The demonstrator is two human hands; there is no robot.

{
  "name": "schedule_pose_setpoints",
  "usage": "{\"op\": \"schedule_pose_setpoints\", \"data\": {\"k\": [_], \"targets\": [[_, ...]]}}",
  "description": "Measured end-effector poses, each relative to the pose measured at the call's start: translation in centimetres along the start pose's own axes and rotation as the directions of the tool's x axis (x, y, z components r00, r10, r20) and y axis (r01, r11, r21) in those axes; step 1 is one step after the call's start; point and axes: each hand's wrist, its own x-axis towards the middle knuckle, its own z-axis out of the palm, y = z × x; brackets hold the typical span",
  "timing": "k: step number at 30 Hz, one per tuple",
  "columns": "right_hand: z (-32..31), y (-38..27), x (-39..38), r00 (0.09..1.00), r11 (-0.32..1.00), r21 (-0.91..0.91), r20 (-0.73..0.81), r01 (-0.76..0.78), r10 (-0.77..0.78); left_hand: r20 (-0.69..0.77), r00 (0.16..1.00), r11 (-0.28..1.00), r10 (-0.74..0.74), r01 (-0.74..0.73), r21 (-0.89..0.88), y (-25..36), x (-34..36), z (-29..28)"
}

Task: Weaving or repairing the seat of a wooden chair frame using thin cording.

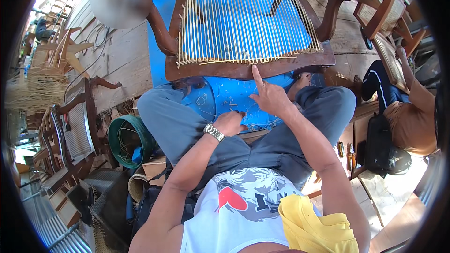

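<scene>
A dark wooden armchair frame (276, 67) stands in front of me, its seat strung with parallel pale cane strands (243, 33). My right hand (271, 97) points with its index finger stretched out, the tip at the front seat rail just below the strand ends. The thumb is apart and the other fingers are bent; nothing shows in it. Low between my knees is my left hand (229, 123), wearing a metal watch (214, 132). Its fingers are loosely bent, with thumb and fingertips apart, and I see nothing held in it.
Blue sheeting (225, 96) with cane scraps lies under the chair. A green bucket (131, 140) with strands inside stands left. Another chair (77, 126) and loose cane (37, 86) are farther left. At right sits another person (412, 122) beside a caned chair (382, 9). A yellow cloth (314, 225) hangs on me.
</scene>
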Motion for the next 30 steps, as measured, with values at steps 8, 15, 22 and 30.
{"op": "schedule_pose_setpoints", "data": {"k": [8,15,22,30], "targets": [[-0.5,-0.3,0.0,0.999,1.0,0.015,0.046,-0.018,0.017,-0.158,0.985,0.997,0.074,-0.076,-0.004,0.8,0.2,-0.3],[-1.5,0.4,-0.4,1.0,0.999,0.052,0.028,-0.011,0.01,-0.85,0.498,0.985,0.171,-0.118,0.129,1.2,1.1,-4.0],[-3.1,0.7,-1.1,0.995,0.998,0.05,0.091,-0.042,0.037,-0.804,0.559,0.96,0.201,0.053,0.276,2.9,1.9,-4.4],[-3.3,2.0,-1.4,0.999,0.988,0.153,0.04,0.021,-0.027,-0.768,0.616,0.943,0.176,0.118,0.311,2.2,3.1,-3.0]]}}
